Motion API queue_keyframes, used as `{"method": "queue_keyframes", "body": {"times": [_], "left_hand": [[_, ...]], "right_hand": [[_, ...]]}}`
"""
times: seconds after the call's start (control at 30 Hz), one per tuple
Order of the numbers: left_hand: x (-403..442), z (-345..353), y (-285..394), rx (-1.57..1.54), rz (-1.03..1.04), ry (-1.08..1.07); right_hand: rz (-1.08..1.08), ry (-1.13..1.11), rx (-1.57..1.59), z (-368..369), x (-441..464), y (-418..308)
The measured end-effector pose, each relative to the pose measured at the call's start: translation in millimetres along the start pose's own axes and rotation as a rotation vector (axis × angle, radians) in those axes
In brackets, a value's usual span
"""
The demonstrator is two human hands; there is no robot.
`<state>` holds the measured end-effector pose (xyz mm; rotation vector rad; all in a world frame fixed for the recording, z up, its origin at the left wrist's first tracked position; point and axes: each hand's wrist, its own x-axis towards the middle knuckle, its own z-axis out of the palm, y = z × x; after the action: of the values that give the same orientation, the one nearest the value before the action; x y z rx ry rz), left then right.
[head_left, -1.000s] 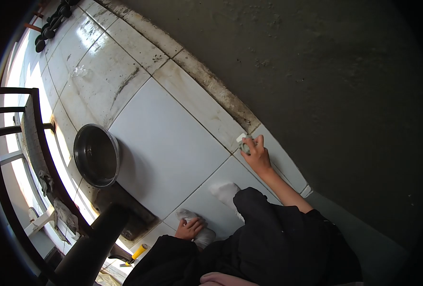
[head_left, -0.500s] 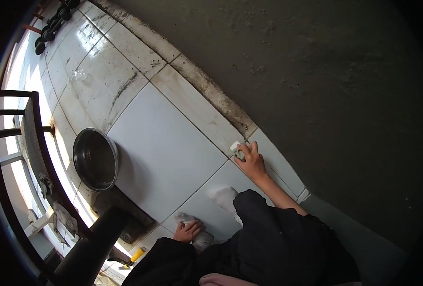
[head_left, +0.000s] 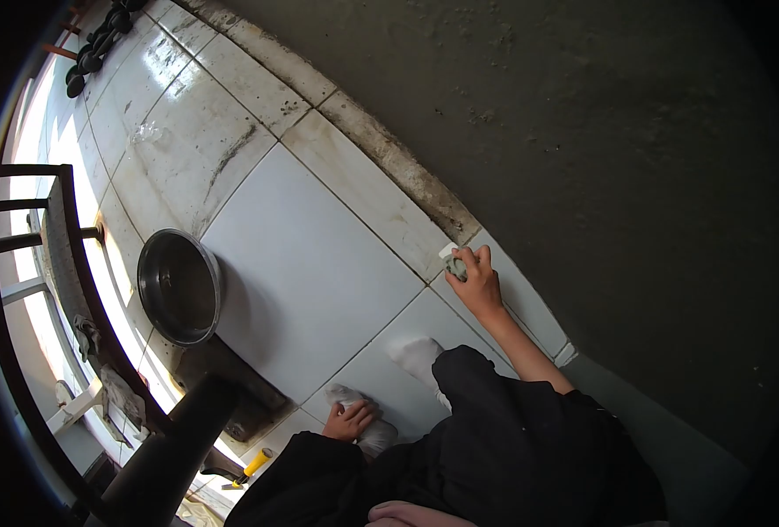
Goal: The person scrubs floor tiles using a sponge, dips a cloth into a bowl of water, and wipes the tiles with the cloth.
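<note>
My right hand point(head_left: 477, 279) is closed around a grey-green, crumpled-looking cloth or sponge point(head_left: 456, 267) with a white piece at its far end. It presses this onto the tile joint by the floor's edge, where the long border tiles meet. My left hand point(head_left: 350, 421) lies over a white-socked foot point(head_left: 375, 437), fingers stretched across its top and holding nothing. The other socked foot point(head_left: 418, 355) rests on the white tile, partly covered by my dark clothing. A large clean white tile point(head_left: 310, 272) spreads out ahead of both hands.
A metal basin point(head_left: 179, 288) with dark water stands left on the tiles. Near it are a dark post point(head_left: 174, 448), a yellow-handled tool point(head_left: 257, 463) and a wooden rack point(head_left: 69, 263). Stained tiles point(head_left: 187, 132) lie farther off. Wet grey cement point(head_left: 600, 176) borders the right.
My right hand with the cloth or sponge has shifted slightly up and right along the tile joint. My left hand stays on the foot. The whole view has moved a little.
</note>
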<state>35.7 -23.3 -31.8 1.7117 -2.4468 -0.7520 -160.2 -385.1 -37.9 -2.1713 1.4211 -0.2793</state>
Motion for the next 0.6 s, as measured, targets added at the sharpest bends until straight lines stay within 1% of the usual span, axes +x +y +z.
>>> {"method": "queue_keyframes", "body": {"times": [0.1,0.2,0.3,0.4,0.5,0.6], "left_hand": [[0.2,-0.4,0.2,-0.014,-0.001,0.016],[0.8,-1.0,0.0,-0.017,0.005,0.020],[1.4,-2.7,0.1,-0.027,0.001,0.013],[1.6,-3.4,-0.7,-0.007,0.021,0.042],[2.9,-4.4,-0.8,-0.008,0.021,0.044],[2.6,-3.7,-1.4,-0.038,0.015,0.021]], "right_hand": [[-0.043,-0.023,0.011,2.2,-9.1,-2.6],[-0.133,-0.071,0.031,9.4,-24.0,-11.6],[-0.140,-0.097,0.034,8.2,-19.6,-18.6],[-0.124,-0.025,0.018,8.8,0.7,-19.0],[-0.067,-0.061,-0.053,4.2,-4.6,-11.4],[-0.161,-0.140,-0.015,5.5,-19.1,-20.2]]}}
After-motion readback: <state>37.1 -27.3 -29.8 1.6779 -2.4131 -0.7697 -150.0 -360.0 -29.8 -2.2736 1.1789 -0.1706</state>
